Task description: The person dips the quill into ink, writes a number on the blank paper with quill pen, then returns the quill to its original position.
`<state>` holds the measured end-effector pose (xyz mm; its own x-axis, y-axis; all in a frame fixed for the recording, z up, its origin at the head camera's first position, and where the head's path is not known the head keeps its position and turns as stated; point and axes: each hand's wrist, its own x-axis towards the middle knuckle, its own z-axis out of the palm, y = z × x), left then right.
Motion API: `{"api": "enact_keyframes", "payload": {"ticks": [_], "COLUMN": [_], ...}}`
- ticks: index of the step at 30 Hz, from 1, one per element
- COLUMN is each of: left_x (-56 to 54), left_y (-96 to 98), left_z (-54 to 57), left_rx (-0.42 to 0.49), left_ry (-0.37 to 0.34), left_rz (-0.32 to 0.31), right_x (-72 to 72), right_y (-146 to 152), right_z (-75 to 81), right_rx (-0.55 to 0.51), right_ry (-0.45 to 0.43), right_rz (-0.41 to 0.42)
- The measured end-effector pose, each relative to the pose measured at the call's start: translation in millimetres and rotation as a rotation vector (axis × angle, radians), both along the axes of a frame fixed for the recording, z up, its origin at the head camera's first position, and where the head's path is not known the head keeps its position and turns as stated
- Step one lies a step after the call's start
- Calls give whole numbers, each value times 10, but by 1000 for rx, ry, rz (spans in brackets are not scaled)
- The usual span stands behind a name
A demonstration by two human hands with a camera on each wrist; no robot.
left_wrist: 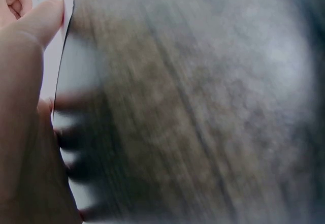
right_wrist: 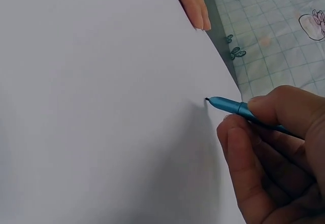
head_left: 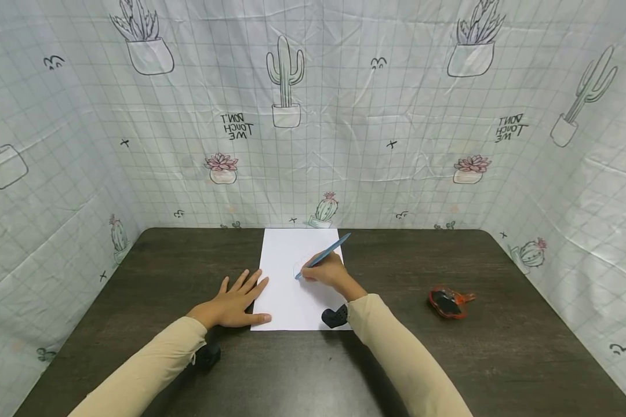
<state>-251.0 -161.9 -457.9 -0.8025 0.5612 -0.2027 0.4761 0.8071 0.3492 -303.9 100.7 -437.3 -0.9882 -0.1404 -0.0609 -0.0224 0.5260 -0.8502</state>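
Observation:
A white sheet of paper (head_left: 281, 307) lies on the dark wooden table, its far end close to the table's back edge. My right hand (head_left: 327, 271) pinches a blue pen (head_left: 330, 251) between thumb and fingers. The pen slants, its back end up to the right. In the right wrist view the dark tip of the pen (right_wrist: 226, 105) is right at the paper's surface. A faint curved line shows beside the tip in the head view. My left hand (head_left: 233, 306) rests flat with fingers spread, thumb and fingertips over the sheet's left edge.
An orange-red object with a dark panel (head_left: 448, 302) lies on the table (head_left: 396, 272) to the right. Behind and on both sides hangs a pale gridded cloth (head_left: 339, 121) printed with cacti. Dark wrist-worn devices (head_left: 335, 317) sit by both cuffs.

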Motion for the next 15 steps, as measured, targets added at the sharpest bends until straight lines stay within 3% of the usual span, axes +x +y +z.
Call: {"api": "enact_keyframes", "payload": {"ticks": [6,15], "left_x": [10,16], "left_y": [3,4], "left_z": [12,18], "left_rx": [10,12], "left_ry": [3,1], "left_rz": [-1,-11], "right_x": [48,122], "right_y": [74,156], "right_z": [18,70], "right_rx": [-47,-35], "right_ry": [-16,-36], "right_rz": [47,40]}}
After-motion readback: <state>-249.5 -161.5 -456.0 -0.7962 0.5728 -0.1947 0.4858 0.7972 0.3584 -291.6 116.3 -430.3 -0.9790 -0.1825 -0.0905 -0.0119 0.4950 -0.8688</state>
